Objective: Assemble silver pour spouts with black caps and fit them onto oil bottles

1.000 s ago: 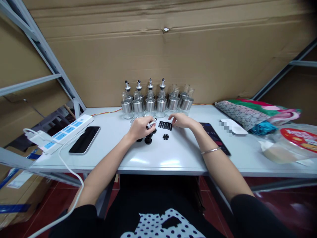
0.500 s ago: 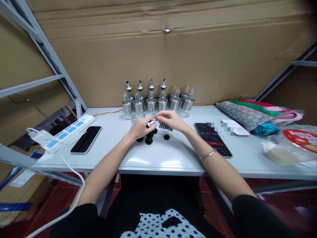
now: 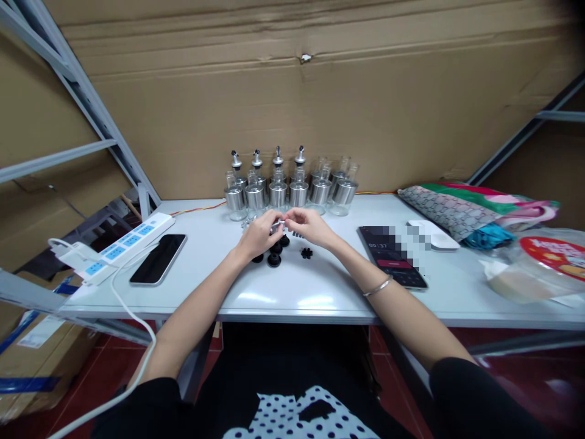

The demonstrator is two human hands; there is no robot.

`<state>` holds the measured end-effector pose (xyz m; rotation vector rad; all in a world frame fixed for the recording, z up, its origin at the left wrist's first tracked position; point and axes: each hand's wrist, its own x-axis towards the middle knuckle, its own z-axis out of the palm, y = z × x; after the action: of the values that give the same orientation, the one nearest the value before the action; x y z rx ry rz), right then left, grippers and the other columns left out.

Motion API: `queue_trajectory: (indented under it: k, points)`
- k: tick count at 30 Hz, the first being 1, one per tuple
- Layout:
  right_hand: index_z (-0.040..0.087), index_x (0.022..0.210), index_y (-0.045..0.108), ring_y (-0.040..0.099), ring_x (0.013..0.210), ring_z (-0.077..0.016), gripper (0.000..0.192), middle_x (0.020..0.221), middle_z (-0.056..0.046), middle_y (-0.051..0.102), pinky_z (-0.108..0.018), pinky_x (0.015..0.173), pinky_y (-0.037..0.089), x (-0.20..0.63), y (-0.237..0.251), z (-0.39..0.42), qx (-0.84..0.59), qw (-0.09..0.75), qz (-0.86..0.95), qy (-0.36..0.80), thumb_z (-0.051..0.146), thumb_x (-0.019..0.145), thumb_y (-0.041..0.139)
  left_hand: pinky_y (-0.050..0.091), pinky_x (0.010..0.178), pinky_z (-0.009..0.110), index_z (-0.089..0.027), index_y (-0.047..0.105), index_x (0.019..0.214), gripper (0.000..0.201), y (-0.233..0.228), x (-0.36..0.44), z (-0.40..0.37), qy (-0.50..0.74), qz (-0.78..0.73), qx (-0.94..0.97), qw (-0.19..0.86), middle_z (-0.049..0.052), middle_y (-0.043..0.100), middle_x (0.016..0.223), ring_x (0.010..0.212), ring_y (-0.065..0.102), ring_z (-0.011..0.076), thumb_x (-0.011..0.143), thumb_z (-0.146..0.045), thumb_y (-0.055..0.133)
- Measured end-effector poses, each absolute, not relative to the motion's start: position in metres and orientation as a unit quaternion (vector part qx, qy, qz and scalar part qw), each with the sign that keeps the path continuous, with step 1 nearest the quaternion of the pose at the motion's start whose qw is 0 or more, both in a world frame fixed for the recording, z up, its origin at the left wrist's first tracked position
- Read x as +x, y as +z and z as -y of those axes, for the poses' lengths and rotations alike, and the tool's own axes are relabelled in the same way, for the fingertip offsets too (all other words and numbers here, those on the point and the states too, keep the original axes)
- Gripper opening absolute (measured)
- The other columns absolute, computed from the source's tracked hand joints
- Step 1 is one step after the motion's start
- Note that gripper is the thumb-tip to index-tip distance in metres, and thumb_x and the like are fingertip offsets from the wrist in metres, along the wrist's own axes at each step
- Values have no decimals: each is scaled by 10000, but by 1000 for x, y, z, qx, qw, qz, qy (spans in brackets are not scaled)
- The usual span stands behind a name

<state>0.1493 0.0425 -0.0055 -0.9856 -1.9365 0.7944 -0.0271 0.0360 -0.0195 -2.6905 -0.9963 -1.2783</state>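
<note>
meeting over the middle of the white table [image 3: 320, 292], the left hand [image 3: 258, 235] and the right hand [image 3: 308, 224] come together fingertip to fingertip. pinched between them is a small silver spout piece [image 3: 276, 227], the left hand curled closed around it, the right hand's fingers narrowed onto its end; whether the right holds a second tiny part there, i cannot tell, it's too small. the piece sits just above the tabletop, in front of the row of bottles.

right below the hands, black round caps [image 3: 274, 259] lie on the table, and just beside them a little black star-shaped bit [image 3: 306, 252]. a short row of black stoppers [image 3: 299, 233] peeks out under the right hand. behind, against the cardboard wall [image 3: 292, 110], a cluster of glass bottles with steel sleeves [image 3: 287, 194]; the four on the left wear metal pourers, the ones to the right look uncapped.

off to the left, a dark phone [image 3: 158, 258] lies face up near a white power strip [image 3: 119, 247] with blue sockets. to the right, another phone [image 3: 388, 259] with a lit screen, partly blurred, and a silver bangle [image 3: 378, 286] rides the right wrist. farther right, a folded patterned cloth [image 3: 457, 207] and a clear plastic bag [image 3: 539, 262].
</note>
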Motion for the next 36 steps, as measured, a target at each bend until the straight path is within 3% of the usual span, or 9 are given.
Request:
queue_trajectory:
  k: [10, 36]
  points:
    - [172, 705, 551, 497, 621, -112, 77, 653, 6, 572, -226, 623, 395, 141, 1, -31, -387, 410, 804, 191, 228, 702, 498, 444, 664, 213, -170, 517, 960, 112, -18, -27, -35, -414, 314, -854, -17, 27, 580, 865, 759, 559, 118, 854, -152, 486]
    - [211, 640, 385, 446, 568, -109, 96, 594, 31, 479, -227, 565, 341, 140, 2, -28, -399, 384, 810, 195, 221, 647, 480, 472, 701, 256, -162, 553, 954, 119, -18, -28, -33, -383, 265, -884, 49, 48, 642, 841, 770, 613, 148, 866, -143, 474]
